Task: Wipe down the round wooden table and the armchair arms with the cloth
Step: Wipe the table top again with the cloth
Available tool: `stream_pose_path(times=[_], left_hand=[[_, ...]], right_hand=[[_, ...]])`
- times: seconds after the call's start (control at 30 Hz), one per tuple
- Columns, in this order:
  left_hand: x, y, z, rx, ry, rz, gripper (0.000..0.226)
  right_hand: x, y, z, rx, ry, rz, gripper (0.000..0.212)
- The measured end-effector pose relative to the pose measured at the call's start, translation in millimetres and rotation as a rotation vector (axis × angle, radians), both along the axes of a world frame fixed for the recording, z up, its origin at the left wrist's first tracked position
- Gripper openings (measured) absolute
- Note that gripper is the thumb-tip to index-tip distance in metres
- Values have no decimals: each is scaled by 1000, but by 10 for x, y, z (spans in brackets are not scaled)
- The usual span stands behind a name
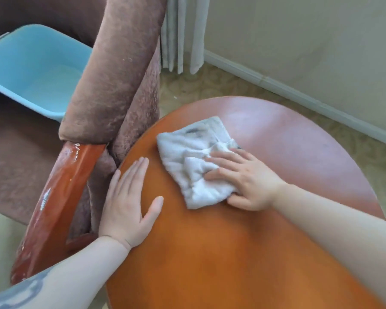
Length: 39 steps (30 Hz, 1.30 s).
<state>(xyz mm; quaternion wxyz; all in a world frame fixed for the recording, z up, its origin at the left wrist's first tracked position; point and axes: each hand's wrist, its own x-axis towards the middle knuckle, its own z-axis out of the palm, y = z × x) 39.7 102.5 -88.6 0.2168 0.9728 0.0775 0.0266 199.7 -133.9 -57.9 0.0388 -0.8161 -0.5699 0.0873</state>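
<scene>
The round wooden table (265, 253) fills the lower right, orange-brown and glossy. A white cloth (194, 159), folded and a little soiled, lies flat on its left half. My right hand (245, 179) presses down on the cloth's right side, fingers spread over it. My left hand (127, 204) rests flat on the bare tabletop near the left edge, palm down and holding nothing. Left of the table stands the armchair, with a glossy wooden arm (54, 204) that looks wet and brown velvet padding (112, 70) above it.
A light blue plastic basin (31, 70) holding water sits on the armchair's seat at the upper left. Pale curtains (183, 34) hang behind the chair. A cream wall with a white skirting board (299, 90) runs along the patterned carpet at the right.
</scene>
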Motion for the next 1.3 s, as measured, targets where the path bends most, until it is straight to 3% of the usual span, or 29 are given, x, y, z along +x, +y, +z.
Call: stream_pose_path(times=[0.13,0.2,0.27,0.37,0.43,0.47,0.5,0.6,0.63,0.7,0.77,0.83,0.93,0.97,1.0,1.07,1.17,1.23,1.3], left_hand=[[8,17,-27,-37,-3,61,65],[16,24,-28,-48,-9,125,62],[30,25,-38,-42,-15,155,60],[40,29,-54,-2,12,122,61],[48,31,-60,36,46,106,62],[48,30,-58,49,64,109,63],[46,30,-56,60,82,114,64],[46,26,-50,71,130,129,69],[53,31,-48,71,137,131,70],[59,33,-54,82,146,124,72],[66,23,-53,86,144,126,73],[78,16,-51,87,129,133,72],[87,13,-49,84,99,140,68],[88,8,-51,86,92,139,67],[88,3,-55,90,88,135,66],[89,12,-79,105,85,134,64],[96,73,-197,169,89,52,59],[105,150,-322,219,107,-24,56],[126,216,-423,232,120,-38,55]], right_hand=[[243,782,-72,58,-19,-675,63],[-37,1257,-176,89,-8,-856,59],[-292,1172,-251,63,13,-698,60],[-159,338,-168,-43,-58,-54,67],[213,-115,-65,-188,-118,125,68],[380,-268,-44,-235,-134,10,66],[488,-379,-37,-249,-127,-241,64],[351,-691,-80,-111,-53,-1230,60],[137,-768,-105,-44,-41,-1448,59],[-473,-792,-177,0,-110,-1603,59],[-1121,-575,-217,49,-144,-1449,62],[-1393,-321,-190,41,-74,-1005,67],[-673,-371,-126,-54,1,-342,68],[-341,-464,-90,-132,-17,-256,67],[-106,-569,-65,-181,-13,-300,65],[29,-824,-111,-83,13,-734,57],[-471,-1087,-235,111,-90,-1519,53],[-1000,-922,-300,129,-119,-1773,57],[-1560,-557,-308,132,-81,-1724,63]])
